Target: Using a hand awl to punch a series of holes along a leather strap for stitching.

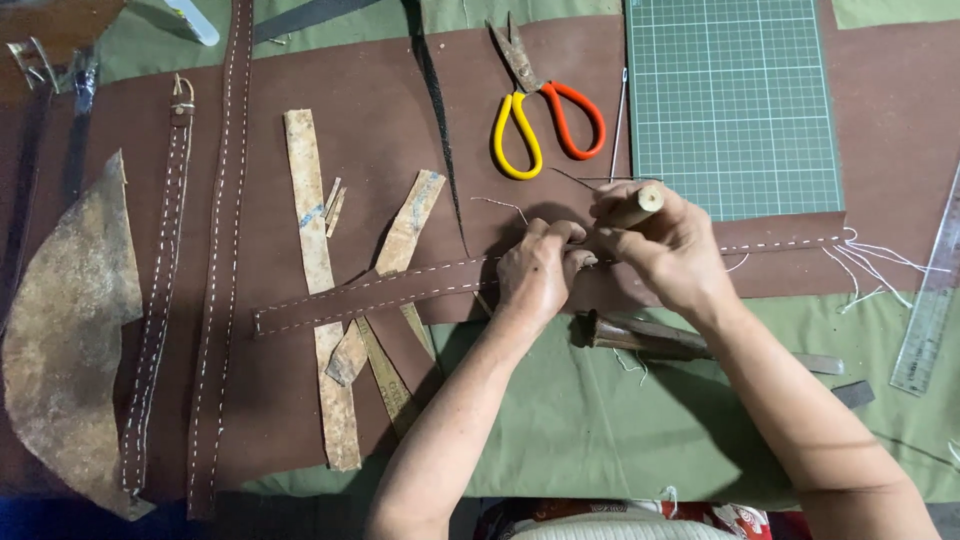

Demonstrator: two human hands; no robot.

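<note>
A long brown leather strap (380, 290) with white stitching lies across the table, loose white threads (880, 260) trailing from its right end. My left hand (540, 275) pinches the strap near its middle. Just to the right, my right hand (660, 240) grips a wooden-handled awl (645, 200), its handle end poking up above my fingers. The tool's tip is hidden between my hands. A thin needle or thread (585, 182) sticks out above them.
Scissors with one yellow and one red handle (540, 115) lie above my hands, beside a green cutting mat (730, 100). Two stitched straps (215, 280) and tan leather scraps (320, 260) lie to the left. A clear ruler (930, 310) sits right; another tool (650, 338) lies below.
</note>
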